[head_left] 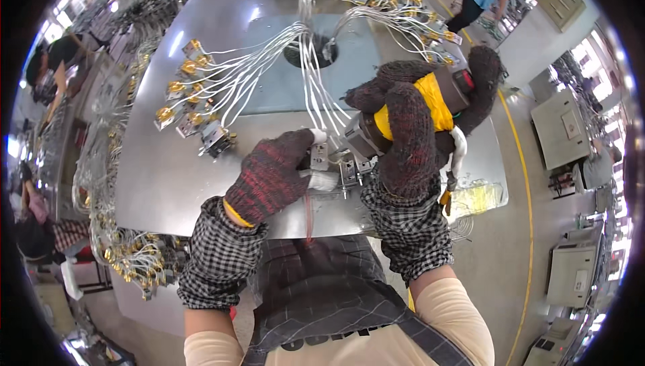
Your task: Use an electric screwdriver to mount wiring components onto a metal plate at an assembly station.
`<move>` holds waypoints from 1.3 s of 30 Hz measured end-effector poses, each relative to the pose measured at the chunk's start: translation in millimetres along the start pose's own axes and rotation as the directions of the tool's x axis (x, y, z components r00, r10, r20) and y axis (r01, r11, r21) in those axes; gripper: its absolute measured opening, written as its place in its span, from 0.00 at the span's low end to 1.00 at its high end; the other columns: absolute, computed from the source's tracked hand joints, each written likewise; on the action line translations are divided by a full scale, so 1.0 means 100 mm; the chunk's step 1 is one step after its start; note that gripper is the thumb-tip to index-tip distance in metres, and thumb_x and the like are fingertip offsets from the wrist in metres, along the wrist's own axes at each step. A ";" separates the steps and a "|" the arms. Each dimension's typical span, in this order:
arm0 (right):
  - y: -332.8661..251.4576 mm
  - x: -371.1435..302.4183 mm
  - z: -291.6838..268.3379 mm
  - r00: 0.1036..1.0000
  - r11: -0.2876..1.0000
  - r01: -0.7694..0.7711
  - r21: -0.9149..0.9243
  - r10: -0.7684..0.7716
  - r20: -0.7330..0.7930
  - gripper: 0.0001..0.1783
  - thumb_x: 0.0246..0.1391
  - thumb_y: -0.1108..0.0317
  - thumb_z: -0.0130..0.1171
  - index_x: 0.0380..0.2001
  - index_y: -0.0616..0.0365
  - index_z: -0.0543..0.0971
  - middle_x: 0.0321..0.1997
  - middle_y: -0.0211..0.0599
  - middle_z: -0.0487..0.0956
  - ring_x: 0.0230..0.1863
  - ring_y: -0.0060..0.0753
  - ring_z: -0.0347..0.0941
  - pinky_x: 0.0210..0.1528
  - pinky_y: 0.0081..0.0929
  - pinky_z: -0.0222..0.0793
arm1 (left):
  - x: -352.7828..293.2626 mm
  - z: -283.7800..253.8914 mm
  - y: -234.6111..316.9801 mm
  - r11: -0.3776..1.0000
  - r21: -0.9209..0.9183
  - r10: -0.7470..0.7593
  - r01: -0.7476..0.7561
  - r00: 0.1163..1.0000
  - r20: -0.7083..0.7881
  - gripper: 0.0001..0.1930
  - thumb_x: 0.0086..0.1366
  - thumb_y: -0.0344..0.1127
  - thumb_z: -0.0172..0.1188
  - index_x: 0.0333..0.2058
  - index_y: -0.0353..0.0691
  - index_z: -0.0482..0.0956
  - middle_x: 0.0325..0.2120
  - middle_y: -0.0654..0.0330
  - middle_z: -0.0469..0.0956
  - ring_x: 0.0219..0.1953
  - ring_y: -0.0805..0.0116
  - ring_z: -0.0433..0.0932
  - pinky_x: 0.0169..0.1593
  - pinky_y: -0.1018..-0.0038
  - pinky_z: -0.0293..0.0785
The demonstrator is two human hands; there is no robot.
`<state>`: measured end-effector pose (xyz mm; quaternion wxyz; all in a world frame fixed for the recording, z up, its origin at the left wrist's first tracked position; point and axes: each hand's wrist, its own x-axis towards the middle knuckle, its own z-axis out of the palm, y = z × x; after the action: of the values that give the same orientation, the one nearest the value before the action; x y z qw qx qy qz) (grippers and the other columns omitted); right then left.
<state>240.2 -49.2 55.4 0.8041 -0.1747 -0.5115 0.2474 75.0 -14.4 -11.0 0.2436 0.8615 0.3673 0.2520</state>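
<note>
My left hand (272, 176), in a dark red-flecked knit glove with white-wrapped fingertips, is closed around a small metal connector housing (320, 157) near the table's front edge. White wires run from there toward the table's middle. My right hand (413, 134), gloved alike, grips a dark handheld power tool (435, 103) wrapped in yellow tape. The tool lies sideways, its grey blocky end (363, 135) toward the connectors. Below that end, more small metal connectors (356, 169) sit close together; the glove and tool partly hide them. The tool's tip cannot be made out.
Bundles of white wires (259, 70) with brass-coloured ends fan out over the metal table (161, 191) from a dark round opening (309, 54). A clear yellowish packet (478, 198) lies at the right corner. More harnesses (138, 255) hang at left. People stand at both sides.
</note>
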 end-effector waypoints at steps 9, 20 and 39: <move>0.14 -0.25 -0.07 0.997 0.971 -0.059 -0.232 0.071 0.042 0.42 0.56 0.73 0.63 0.68 0.49 0.51 0.44 0.50 0.77 0.37 0.39 0.80 0.40 0.39 0.82 | -0.17 -0.18 0.08 0.977 0.202 -0.065 0.070 0.997 -0.033 0.36 0.47 0.48 0.71 0.56 0.44 0.73 0.48 0.56 0.77 0.47 0.56 0.77 0.52 0.61 0.72; 0.16 -0.21 -0.23 0.952 0.928 -0.295 -0.228 0.305 0.010 0.40 0.56 0.71 0.63 0.67 0.51 0.53 0.43 0.50 0.78 0.36 0.40 0.81 0.39 0.38 0.83 | -0.37 -0.72 -0.12 0.989 0.144 0.031 -0.031 1.000 -0.001 0.26 0.52 0.37 0.72 0.51 0.41 0.78 0.36 0.57 0.80 0.37 0.65 0.80 0.41 0.69 0.76; 0.03 -0.01 -0.09 0.993 0.944 -0.061 0.323 0.092 -0.080 0.32 0.64 0.61 0.53 0.67 0.45 0.54 0.40 0.56 0.79 0.31 0.44 0.79 0.36 0.49 0.80 | -0.11 0.04 0.03 0.998 -0.057 -0.032 0.024 0.989 -0.144 0.34 0.42 0.38 0.79 0.51 0.37 0.77 0.39 0.54 0.82 0.39 0.59 0.83 0.44 0.67 0.80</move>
<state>247.0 -47.9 49.2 0.8347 -0.0732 -0.4192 0.3496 72.0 -25.7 -15.0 0.2437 0.8286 0.3889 0.3205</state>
